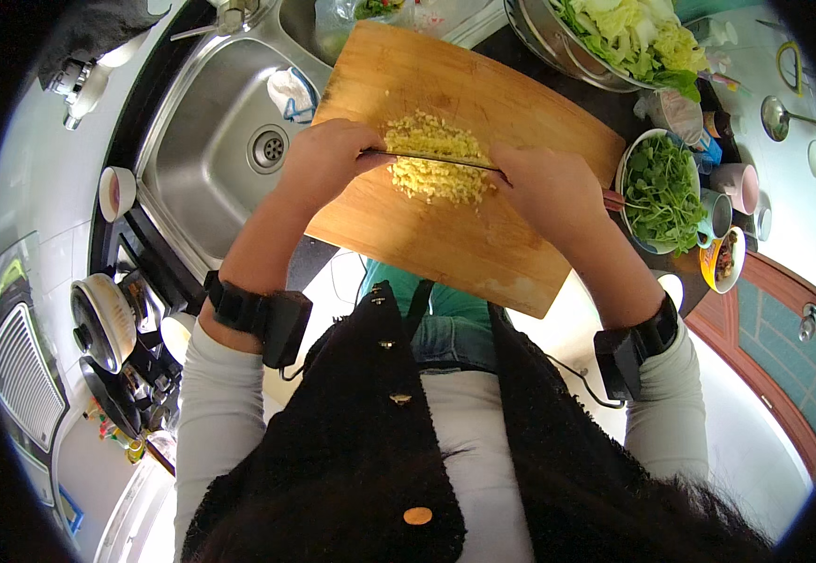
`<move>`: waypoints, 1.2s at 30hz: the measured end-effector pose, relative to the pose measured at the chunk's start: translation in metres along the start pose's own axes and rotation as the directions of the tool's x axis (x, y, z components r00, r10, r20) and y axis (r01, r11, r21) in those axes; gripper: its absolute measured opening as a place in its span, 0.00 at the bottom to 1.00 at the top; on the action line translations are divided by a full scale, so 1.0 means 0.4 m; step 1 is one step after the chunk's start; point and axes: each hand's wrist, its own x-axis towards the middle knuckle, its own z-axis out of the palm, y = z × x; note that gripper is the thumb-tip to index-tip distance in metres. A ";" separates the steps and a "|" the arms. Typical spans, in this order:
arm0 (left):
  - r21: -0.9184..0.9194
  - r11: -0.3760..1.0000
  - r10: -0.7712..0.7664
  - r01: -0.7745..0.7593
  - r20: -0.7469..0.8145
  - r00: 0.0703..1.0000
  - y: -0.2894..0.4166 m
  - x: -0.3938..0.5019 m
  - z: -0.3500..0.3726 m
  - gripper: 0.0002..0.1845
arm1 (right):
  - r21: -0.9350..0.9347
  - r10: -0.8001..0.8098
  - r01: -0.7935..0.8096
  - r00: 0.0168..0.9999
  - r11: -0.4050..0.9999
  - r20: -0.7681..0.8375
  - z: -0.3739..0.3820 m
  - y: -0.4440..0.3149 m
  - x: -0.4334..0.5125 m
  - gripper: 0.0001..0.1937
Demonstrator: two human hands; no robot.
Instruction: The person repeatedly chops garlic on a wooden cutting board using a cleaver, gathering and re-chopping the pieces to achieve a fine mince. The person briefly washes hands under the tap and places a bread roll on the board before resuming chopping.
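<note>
A knife [443, 161] lies edge-on across a mound of finely minced pale-yellow food [443, 186], perhaps garlic or ginger. My left hand [330, 158] pinches the far-left end of the blade between thumb and fingers. On the other side, my right hand [549, 183] grips the knife where blade meets handle, and the reddish handle end [613, 200] sticks out past it. Mince lies on both sides of the blade. Under everything is a wooden cutting board [443, 257], set at an angle and partly over the sink's right edge.
Left of the board is a steel sink [197, 162] with a white cloth [292, 91]. At upper right, a metal bowl [563, 60] holds chopped cabbage [633, 42]. Leafy greens [661, 190] fill a bowl beside several cups. A lidded pot [102, 324] stands far left.
</note>
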 end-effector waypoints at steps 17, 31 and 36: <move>-0.262 0.964 -0.073 -0.038 -0.404 0.912 0.083 0.005 -0.004 0.27 | 0.660 0.209 -0.108 0.975 0.744 -0.076 0.003 0.022 -0.060 0.11; -0.421 0.903 -0.050 -0.083 -0.295 0.954 0.172 0.014 0.135 0.27 | 0.956 0.303 -0.278 0.922 0.090 0.240 0.035 -0.032 -0.032 0.07; -0.347 0.930 0.031 -0.122 -0.257 0.966 0.186 -0.004 0.137 0.28 | 0.964 0.303 -0.257 0.926 0.069 0.225 0.044 -0.034 -0.013 0.06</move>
